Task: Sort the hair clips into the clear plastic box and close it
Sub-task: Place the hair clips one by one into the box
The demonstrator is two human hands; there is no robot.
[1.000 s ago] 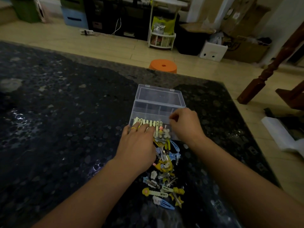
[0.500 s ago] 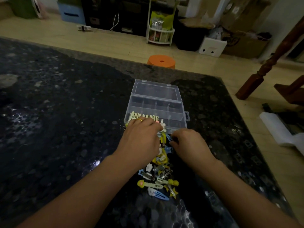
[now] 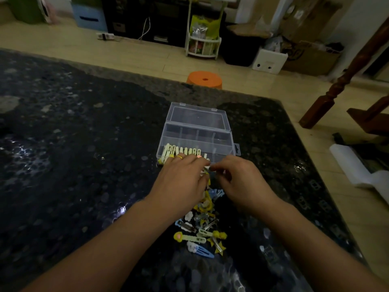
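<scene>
On the dark bench (image 3: pixel 73 165), clear box (image 3: pixel 197 133) lies lid open, one row of pale clips (image 3: pixel 181 151) filed. Loose pile (image 3: pixel 202 228) remains. Left hand (image 3: pixel 181 182), right hand (image 3: pixel 242 182): fingers pinch one clip together.

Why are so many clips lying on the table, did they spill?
It looks like an unsorted pile, not an accident: loose clips lie jumbled on the table in front of the open box. One row is already lined up inside. Nothing looks broken.
</scene>
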